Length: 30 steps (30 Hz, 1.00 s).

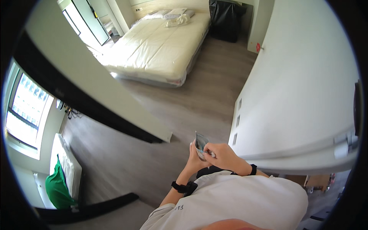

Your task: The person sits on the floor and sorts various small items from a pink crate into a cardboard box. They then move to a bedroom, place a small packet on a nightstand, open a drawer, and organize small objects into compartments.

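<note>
In front of my white shirt, my left hand (196,159) holds a small grey flexible pouch (202,140) from below and behind. The pouch is upright with its mouth spread apart, and its contents are too small to make out. My right hand (225,155) is curled at the pouch's near side, fingertips at its rim. A small pale item (212,154) shows between the right fingers; its kind cannot be told. Black bands are on both wrists.
A plastic-covered mattress (152,51) on a bed lies ahead. A white door (290,86) rises close on my right, and a wall end with black edging (95,106) juts in from the left. Green cloth (59,187) hangs over another mattress (75,169). A black bag (225,20) stands behind.
</note>
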### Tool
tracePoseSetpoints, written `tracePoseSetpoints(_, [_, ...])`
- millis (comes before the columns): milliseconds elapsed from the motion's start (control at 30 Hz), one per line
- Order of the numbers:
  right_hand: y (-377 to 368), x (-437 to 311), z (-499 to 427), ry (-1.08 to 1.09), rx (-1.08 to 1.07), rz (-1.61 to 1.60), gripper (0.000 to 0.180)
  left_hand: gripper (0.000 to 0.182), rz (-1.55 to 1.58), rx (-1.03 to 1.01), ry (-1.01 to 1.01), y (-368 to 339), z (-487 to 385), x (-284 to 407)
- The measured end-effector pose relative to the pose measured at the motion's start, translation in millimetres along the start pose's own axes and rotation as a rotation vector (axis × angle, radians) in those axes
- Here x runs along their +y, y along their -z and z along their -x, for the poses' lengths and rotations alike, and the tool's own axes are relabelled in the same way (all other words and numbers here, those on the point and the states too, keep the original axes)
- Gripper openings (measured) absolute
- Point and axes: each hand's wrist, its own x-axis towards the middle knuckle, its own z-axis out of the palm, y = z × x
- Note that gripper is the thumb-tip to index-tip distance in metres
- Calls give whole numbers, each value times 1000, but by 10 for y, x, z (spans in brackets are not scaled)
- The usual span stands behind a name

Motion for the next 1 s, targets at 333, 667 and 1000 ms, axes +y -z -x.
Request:
tracePoseSetpoints(333, [1793, 836, -4140, -43, 61, 34, 26, 97, 258, -162, 119, 1352, -4777, 378])
tracePoseSetpoints(667, [6577, 4216, -6579, -856, 1037, 517, 39, 114, 281, -286, 36, 323, -10906, 1452])
tracePoseSetpoints(1000, [8607, 5750, -8482, -1500, 1358, 532, 50, 109, 109, -689, -212, -790, -16193, 2456])
